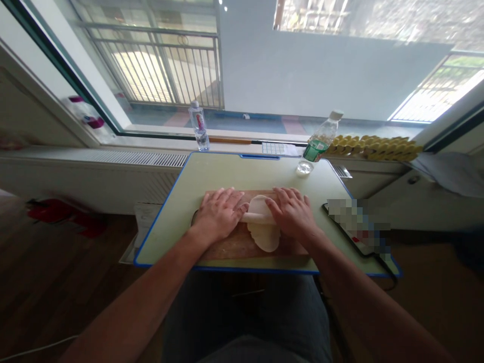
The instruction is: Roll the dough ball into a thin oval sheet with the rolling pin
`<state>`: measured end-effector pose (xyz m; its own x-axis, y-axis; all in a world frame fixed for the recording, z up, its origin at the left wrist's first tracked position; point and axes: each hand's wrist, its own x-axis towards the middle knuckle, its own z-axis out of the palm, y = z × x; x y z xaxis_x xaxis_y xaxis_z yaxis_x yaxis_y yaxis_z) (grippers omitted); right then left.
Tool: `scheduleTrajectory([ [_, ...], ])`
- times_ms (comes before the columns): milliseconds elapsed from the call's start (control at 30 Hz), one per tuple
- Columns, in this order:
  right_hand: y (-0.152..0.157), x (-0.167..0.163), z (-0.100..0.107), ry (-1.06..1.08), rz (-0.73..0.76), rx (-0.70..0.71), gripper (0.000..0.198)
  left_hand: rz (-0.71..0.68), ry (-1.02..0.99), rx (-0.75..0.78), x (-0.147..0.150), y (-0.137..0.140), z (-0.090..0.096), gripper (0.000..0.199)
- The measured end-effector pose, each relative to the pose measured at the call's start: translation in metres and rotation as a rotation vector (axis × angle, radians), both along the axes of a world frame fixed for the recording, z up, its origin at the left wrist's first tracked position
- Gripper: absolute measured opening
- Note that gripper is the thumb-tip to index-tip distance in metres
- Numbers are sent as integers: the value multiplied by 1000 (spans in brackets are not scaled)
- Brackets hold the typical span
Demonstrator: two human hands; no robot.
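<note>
A pale rolling pin (259,218) lies crosswise over a flat, oval sheet of dough (266,238) on a wooden cutting board (227,247). My left hand (221,212) rests palm down over the pin's left end, fingers stretched forward and thumb along the pin. Over the right end lies my right hand (293,212), likewise flat and open, its thumb beside the dough. Both palms hide the pin's ends. Dough shows on the near and far sides of the pin. At the board's left edge, a dark rounded rim peeks out behind my left wrist.
The board lies on a pale table (227,171) with blue edging. A green-labelled bottle (315,146) stands at its back right, a phone-like device (351,227) with a cable at the right. Another bottle (199,126) and yellow objects (374,146) line the windowsill.
</note>
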<state>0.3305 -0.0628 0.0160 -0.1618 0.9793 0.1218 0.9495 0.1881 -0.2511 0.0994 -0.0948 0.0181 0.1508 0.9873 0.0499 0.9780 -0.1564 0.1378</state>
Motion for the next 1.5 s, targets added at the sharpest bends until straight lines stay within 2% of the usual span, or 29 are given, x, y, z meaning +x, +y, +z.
scheduleTrajectory([
  [267, 46, -4, 4, -60, -29, -25, 57, 6, 5, -103, 1, 47, 5, 72],
  [367, 52, -5, 7, -86, -12, 1, 55, 2, -2, -135, 3, 58, 8, 72],
  [467, 39, -6, 8, -80, -1, 28, 55, -8, -12, -135, 6, 48, 8, 71],
  [667, -14, -7, -1, -55, 53, 151, 51, -55, 28, -5, 6, 2, 6, 67],
  [767, -21, -8, -2, -71, 36, 150, 51, -57, 16, 16, 5, 1, 4, 65],
  [867, -9, -11, 0, -66, 10, 110, 54, -33, -17, -10, 6, 16, 2, 64],
  [1033, 30, -13, 5, -68, -14, -10, 63, -54, -43, -82, 3, 52, 1, 66],
  [1200, 56, -13, 10, -85, 13, -116, 60, -81, -31, -151, 1, 76, 3, 66],
  [1333, 39, -13, 9, -61, 15, -68, 59, -75, -33, -87, 2, 62, 3, 67],
  [1500, -4, -12, 2, -102, 45, 79, 55, -76, 8, 34, 5, 11, 3, 73],
])
